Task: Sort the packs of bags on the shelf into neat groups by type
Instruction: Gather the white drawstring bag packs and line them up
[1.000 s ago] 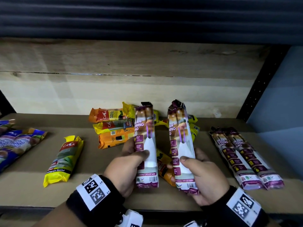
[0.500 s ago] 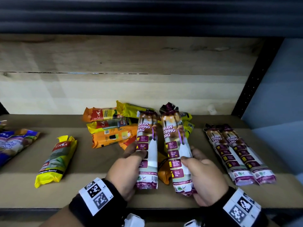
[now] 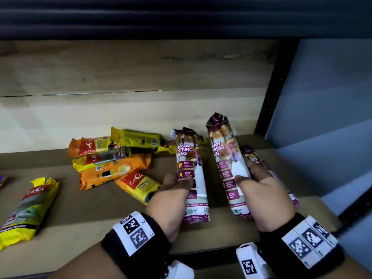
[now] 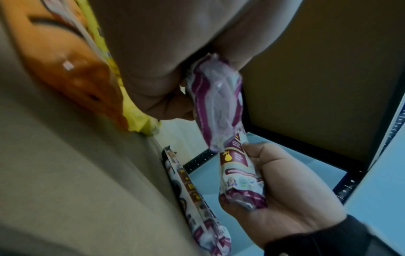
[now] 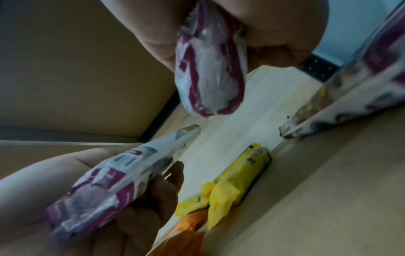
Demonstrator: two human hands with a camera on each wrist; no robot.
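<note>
Left hand (image 3: 171,200) raised over the front of the shelf (image 3: 84,216), thumb across the front of a purple-and-white drawstring pack (image 3: 192,176), fingers curled round its back; pack held near upright, clear of the shelf. Right hand (image 3: 265,200) in the same pose, thumb and fingers wrapped round a second drawstring pack (image 3: 228,168), top tilted slightly left. The two held packs stand side by side, apart.

Behind the right hand, more drawstring packs (image 3: 259,160) lie flat on the shelf, mostly hidden; count unclear. Heap of orange and yellow packs (image 3: 112,160) lies left of the left hand, overlapping. One yellow pack (image 3: 28,210) lies alone further left, its lower end cut off by the frame edge. Both wrist views blurred; lettering unreadable there.
</note>
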